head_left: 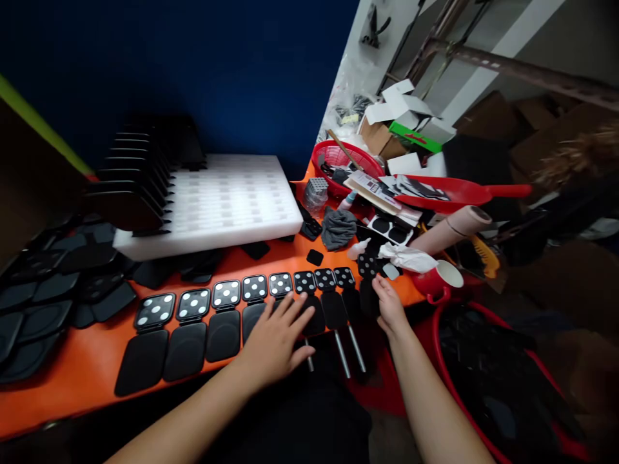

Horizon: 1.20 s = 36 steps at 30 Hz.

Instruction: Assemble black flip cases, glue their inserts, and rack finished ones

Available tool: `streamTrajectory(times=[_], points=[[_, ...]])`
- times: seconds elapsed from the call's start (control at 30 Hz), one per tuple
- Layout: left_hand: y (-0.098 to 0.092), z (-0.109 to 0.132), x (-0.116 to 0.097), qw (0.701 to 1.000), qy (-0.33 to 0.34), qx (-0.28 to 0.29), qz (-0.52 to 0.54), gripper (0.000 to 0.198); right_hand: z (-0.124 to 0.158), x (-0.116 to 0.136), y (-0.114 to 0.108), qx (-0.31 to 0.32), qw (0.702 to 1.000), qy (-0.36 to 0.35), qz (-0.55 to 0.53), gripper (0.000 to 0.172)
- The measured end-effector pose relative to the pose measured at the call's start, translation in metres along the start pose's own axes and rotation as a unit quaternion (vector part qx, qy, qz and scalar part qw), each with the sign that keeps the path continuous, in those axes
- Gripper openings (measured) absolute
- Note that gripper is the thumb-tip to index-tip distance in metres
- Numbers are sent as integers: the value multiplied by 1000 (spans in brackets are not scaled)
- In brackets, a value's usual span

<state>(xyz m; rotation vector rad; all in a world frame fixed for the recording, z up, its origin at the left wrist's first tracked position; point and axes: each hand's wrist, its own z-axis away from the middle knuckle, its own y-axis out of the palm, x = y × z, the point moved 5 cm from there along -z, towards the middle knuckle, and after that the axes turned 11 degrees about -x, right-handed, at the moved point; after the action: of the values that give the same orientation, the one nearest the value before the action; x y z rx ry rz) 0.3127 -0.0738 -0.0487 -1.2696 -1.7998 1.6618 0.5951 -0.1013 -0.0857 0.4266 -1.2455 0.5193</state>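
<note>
A row of black hinged two-part pieces (pixel 193 303) lies unfolded along the front of the orange table. Each has a small square flap with five pale dots at the back and a larger plain black pad toward me. My left hand (pixel 275 341) is spread flat over the middle of the row, fingers apart, covering parts of some pads; whether it touches them I cannot tell. At the row's right end, my right hand (pixel 389 304) grips the edge of another black hinged piece (pixel 368 293), whose dotted flap points away from me. Metal rods (pixel 342 354) stick out below the row.
A white foam block (pixel 232 200) holds upright black plates (pixel 135 174). More black pads (pixel 43 283) are piled left. Behind right are a grey cloth (pixel 338 228), a red basket (pixel 348 154) and a red scoop (pixel 464 192). A red mug (pixel 438 283) stands above a red tub (pixel 442 335).
</note>
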Motion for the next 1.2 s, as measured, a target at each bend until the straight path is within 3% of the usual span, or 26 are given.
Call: streamTrajectory(times=[0.13,0.27,0.4,0.5,0.7,0.97,1.2], points=[[32,-57,-47,996,79,-7,46,69,-8,5,-10,8,998,-42,54,48],[60,-85,-58,995,84,3,47,72,-16,15,-25,1,958,-151,245,50],[71,-86,-54,995,87,10,48,74,-18,21,-33,-4,911,-196,363,39],[71,-83,-51,995,86,8,47,74,-17,21,-26,5,874,-212,437,32],[71,-80,-49,996,78,2,42,72,-8,18,-1,14,806,-239,541,36],[72,-79,-49,996,77,-3,43,71,8,22,1,12,719,-317,618,36],[72,-78,-49,996,73,-6,45,72,11,16,-1,64,724,-388,567,35]])
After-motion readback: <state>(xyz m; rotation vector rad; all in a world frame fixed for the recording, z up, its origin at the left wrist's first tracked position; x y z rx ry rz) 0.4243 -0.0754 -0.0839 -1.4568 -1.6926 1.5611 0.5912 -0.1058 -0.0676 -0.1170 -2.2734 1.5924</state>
